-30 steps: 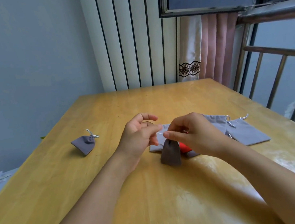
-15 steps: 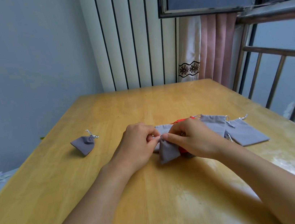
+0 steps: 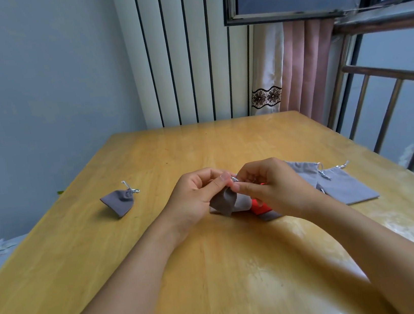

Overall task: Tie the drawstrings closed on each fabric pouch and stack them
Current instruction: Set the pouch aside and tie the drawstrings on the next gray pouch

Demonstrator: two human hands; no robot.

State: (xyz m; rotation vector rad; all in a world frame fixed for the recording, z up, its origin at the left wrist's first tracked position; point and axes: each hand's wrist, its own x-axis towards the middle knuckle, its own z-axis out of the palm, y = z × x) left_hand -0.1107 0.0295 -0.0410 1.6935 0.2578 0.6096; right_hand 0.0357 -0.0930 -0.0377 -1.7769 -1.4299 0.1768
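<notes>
A small grey fabric pouch [image 3: 224, 201] hangs just above the wooden table [image 3: 217, 275] at its middle. My left hand [image 3: 193, 198] and my right hand [image 3: 268, 188] meet at its gathered neck, and both pinch the silver drawstring there. A tied grey pouch [image 3: 119, 202] lies alone at the left. Flat grey pouches [image 3: 343, 187] with loose silver cords lie at the right. Under my right hand a red pouch [image 3: 257, 207] shows partly, on another grey one.
A radiator and a curtain stand behind the table's far edge. A metal railing [image 3: 390, 104] runs along the right side under an open window. Bare wood lies between the lone tied pouch and my hands.
My hands came together at the pouch's neck, first pressing it low over the pile, then lifting it slightly. The pouch hangs crumpled between my fingertips now.
</notes>
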